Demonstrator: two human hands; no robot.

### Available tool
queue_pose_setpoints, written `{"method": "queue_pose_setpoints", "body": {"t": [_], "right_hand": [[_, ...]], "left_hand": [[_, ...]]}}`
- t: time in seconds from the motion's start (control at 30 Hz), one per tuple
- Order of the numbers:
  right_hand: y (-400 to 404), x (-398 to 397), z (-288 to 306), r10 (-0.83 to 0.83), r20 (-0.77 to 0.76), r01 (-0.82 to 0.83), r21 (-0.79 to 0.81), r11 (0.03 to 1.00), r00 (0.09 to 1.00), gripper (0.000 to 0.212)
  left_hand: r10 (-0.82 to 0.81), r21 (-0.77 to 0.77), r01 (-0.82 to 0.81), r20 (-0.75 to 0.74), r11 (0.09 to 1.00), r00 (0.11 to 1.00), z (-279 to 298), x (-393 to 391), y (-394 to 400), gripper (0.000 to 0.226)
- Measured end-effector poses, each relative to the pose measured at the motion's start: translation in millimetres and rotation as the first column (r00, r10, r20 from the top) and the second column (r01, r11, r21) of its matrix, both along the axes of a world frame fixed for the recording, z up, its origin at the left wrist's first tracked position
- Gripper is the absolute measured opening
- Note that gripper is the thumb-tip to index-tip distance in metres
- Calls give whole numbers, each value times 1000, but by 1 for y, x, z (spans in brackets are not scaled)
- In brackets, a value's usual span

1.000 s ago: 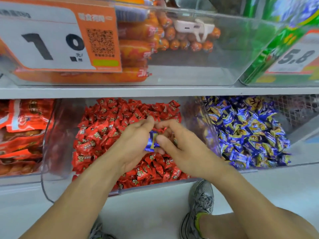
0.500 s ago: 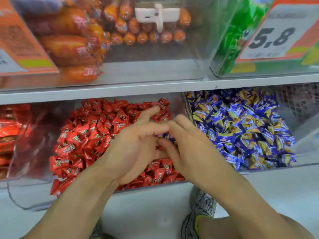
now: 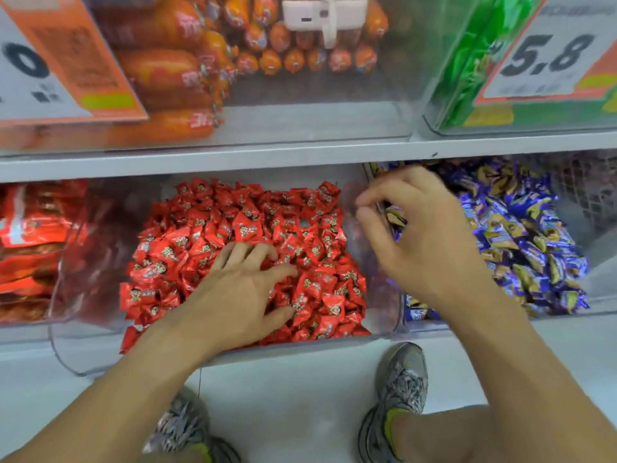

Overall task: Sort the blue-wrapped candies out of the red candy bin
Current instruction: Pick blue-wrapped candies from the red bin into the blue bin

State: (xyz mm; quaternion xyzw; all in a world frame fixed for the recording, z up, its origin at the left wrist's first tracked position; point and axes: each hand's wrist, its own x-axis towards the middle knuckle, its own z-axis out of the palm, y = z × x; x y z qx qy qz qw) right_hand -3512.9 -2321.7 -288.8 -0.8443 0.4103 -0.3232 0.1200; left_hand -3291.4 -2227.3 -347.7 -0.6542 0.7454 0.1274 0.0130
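Note:
The clear red candy bin on the lower shelf is full of red-wrapped candies. My left hand rests palm down on the red pile with its fingers spread, holding nothing. My right hand hovers over the left edge of the neighbouring bin of blue-wrapped candies. It is motion-blurred, its fingers loosely curled and apart, with nothing visible between thumb and forefinger. A blue-and-yellow candy shows just under those fingers, among the pile. No blue wrapper shows among the red candies.
A bin of orange-red packets stands at the left. The upper shelf holds a clear bin of orange sausages and a green bin with a 5.8 price tag. My shoes are on the pale floor below.
My hands, joined over the red bin around a blue candy, have parted. The right hand has swung right to the blue bin; the left has dropped flat onto the red candies.

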Motion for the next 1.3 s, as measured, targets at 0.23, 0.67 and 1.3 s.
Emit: {"method": "queue_pose_setpoints", "body": {"t": [0.23, 0.67, 1.3], "right_hand": [[25, 75, -47, 500, -395, -349, 395, 850, 771, 35], [-17, 100, -57, 378, -662, -86, 430, 899, 647, 41], [-5, 111, -56, 425, -643, -184, 409, 894, 637, 46]], "left_hand": [[163, -8, -163, -5, 987, 987, 2, 60, 6, 72], [304, -107, -306, -32, 946, 952, 7, 90, 2, 48], [241, 60, -241, 15, 969, 970, 12, 85, 13, 42]]}}
